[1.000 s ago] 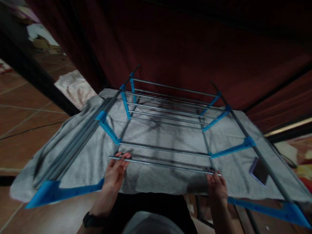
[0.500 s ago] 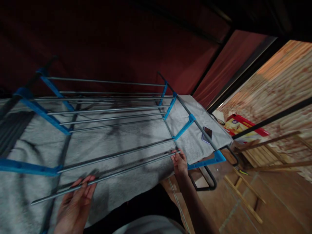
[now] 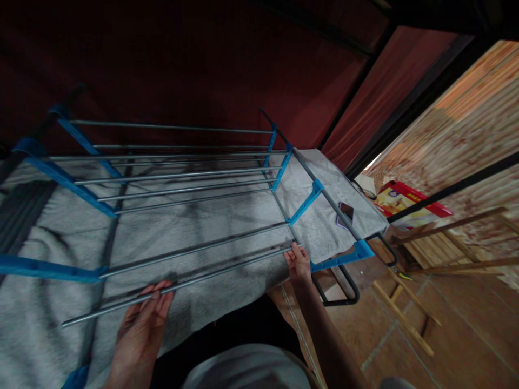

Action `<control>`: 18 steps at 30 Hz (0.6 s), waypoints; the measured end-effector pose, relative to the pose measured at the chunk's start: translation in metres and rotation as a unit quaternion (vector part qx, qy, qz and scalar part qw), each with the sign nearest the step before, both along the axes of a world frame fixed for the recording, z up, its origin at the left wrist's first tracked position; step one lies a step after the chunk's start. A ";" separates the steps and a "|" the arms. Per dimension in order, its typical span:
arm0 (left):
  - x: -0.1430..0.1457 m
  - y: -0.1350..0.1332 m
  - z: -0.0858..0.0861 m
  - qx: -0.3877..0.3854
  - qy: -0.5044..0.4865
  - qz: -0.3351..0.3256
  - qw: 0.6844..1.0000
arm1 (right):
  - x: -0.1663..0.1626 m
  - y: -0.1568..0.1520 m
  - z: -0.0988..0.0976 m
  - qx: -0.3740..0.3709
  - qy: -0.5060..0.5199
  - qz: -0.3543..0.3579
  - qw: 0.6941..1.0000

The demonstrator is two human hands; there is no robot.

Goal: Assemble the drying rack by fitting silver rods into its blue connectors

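A loose grey metal rod (image 3: 211, 273) runs across the near side of a drying rack (image 3: 182, 178) with blue plastic joints and grey rails. My left hand (image 3: 140, 329) holds the rod near its left end, fingers curled under it. My right hand (image 3: 298, 262) grips the rod's right end, close to a blue joint (image 3: 302, 208). A grey towel (image 3: 227, 227) lies spread beneath the rack rails.
A phone (image 3: 346, 213) lies on the towel at the right. A red and yellow box (image 3: 401, 202) and wooden slats (image 3: 409, 319) are on the tiled floor to the right. A dark red curtain (image 3: 203, 59) hangs behind the rack. A black tube frame (image 3: 344, 286) juts out below.
My head has turned to the right, so the rack now sits left in view. Both hands kept hold of the rod, and my left hand slid slightly right along it.
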State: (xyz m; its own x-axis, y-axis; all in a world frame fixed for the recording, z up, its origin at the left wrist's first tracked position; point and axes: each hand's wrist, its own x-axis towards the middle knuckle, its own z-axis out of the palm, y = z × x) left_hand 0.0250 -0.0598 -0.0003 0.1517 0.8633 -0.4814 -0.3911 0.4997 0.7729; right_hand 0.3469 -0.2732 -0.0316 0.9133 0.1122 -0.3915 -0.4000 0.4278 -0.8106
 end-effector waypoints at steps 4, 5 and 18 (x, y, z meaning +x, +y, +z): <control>0.006 -0.005 0.004 -0.010 -0.011 -0.010 1.000 | 0.004 -0.004 -0.007 -0.004 -0.005 0.012 1.000; 0.008 -0.007 0.005 -0.012 -0.014 -0.014 1.000 | 0.004 -0.006 -0.009 -0.001 -0.005 0.019 1.000; 0.019 -0.025 -0.001 -0.001 -0.055 -0.029 0.998 | 0.001 -0.012 -0.008 0.008 0.021 0.070 0.997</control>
